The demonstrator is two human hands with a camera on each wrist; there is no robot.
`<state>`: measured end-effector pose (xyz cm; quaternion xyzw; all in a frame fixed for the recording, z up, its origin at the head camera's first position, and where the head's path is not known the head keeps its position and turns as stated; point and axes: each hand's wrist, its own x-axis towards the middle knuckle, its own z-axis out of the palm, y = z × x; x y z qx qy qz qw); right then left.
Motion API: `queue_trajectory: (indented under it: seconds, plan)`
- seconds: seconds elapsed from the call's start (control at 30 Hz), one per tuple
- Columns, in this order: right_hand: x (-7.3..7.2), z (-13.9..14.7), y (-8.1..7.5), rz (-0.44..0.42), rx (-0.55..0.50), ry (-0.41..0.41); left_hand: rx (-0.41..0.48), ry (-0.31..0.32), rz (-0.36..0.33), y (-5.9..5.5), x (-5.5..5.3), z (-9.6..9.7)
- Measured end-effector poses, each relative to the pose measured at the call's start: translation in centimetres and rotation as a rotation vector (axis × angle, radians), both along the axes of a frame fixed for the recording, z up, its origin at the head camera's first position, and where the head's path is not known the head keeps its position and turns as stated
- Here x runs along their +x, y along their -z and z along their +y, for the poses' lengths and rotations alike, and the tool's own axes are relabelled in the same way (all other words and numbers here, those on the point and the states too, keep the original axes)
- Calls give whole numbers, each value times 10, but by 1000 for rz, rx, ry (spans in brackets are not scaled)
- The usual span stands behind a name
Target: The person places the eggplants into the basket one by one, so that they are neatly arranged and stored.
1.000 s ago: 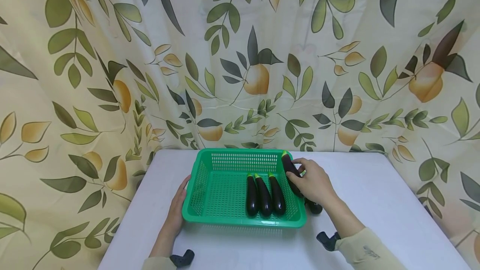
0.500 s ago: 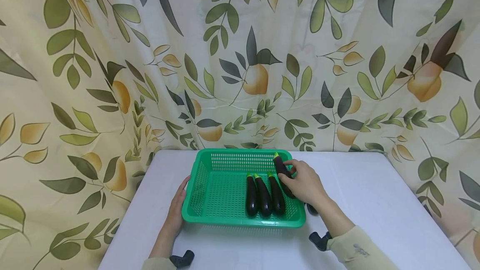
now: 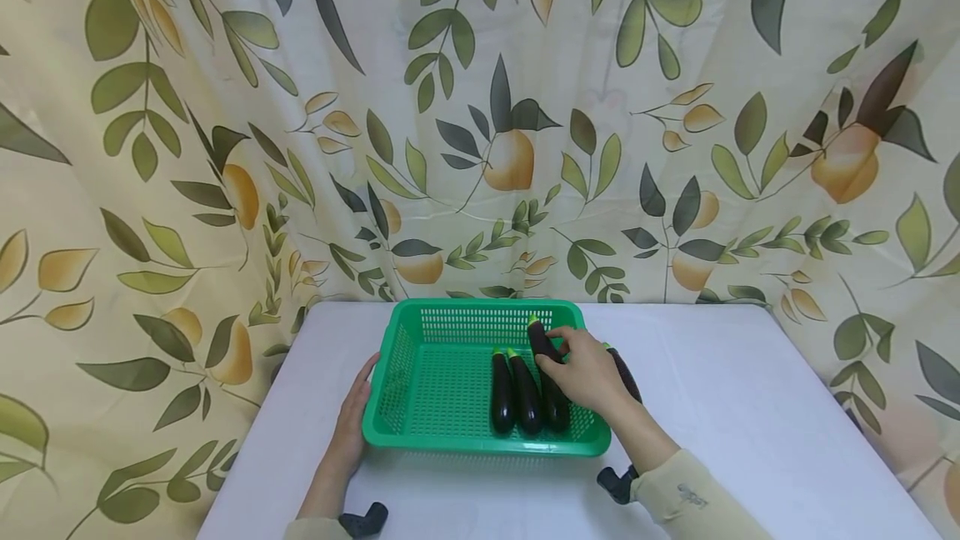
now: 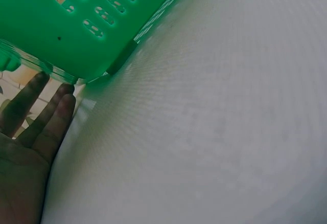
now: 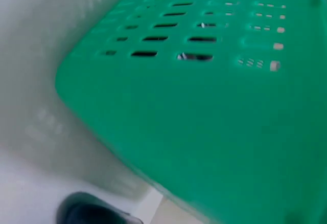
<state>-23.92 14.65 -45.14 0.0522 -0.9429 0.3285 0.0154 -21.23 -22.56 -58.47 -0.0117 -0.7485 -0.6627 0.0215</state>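
A green plastic basket (image 3: 450, 442) stands on the white table. My left hand (image 3: 352, 421) is at its left side, and in the left wrist view the straight fingers of that hand (image 4: 30, 142) touch the basket (image 4: 41, 24) near its rim. Over the right part of the basket, my right hand (image 3: 588, 373) grips an eggplant (image 3: 542, 338) by thumb and fingers, its green stem end pointing away. Below lie an eggplant (image 3: 502, 398), a second eggplant (image 3: 527, 401) and a third eggplant (image 3: 554, 408), partly covered by the held one and the hand.
Another eggplant (image 3: 625, 373) lies on the table just outside the basket's right wall. The right wrist view is mostly filled by the basket wall (image 5: 168, 121); the hand is hidden there. A leaf-patterned curtain (image 3: 480, 148) hangs behind the white table (image 3: 735, 407).
My right hand has moved left with the eggplant, from the basket's right rim to over the rightmost eggplant inside. More of the eggplant outside now shows. The left hand stays put.
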Motion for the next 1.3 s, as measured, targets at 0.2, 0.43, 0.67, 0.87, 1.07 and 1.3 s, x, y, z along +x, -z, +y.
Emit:
queue_trajectory:
  seconds: [0.2, 0.43, 0.67, 0.87, 1.07, 1.3]
  plan:
    - [-1, -8, 5, 25, 21, 4, -8, -7, 4, 3, 1, 0]
    - [-2, -17, 10, 10, -2, -4, -1, -2, 10, 2, 2, 0]
    - [-1, -27, 13, 9, -9, -6, -9, 4, 13, -3, 5, 1]
    - [-1, -37, 14, 11, -24, -11, -5, 8, 14, -3, 4, 0]
    - [-1, -45, 15, 14, -27, -16, 6, 31, -5, -5, 3, -2]
    - [-1, -52, 17, 2, -33, -18, 2, 33, -14, -10, 4, -1]
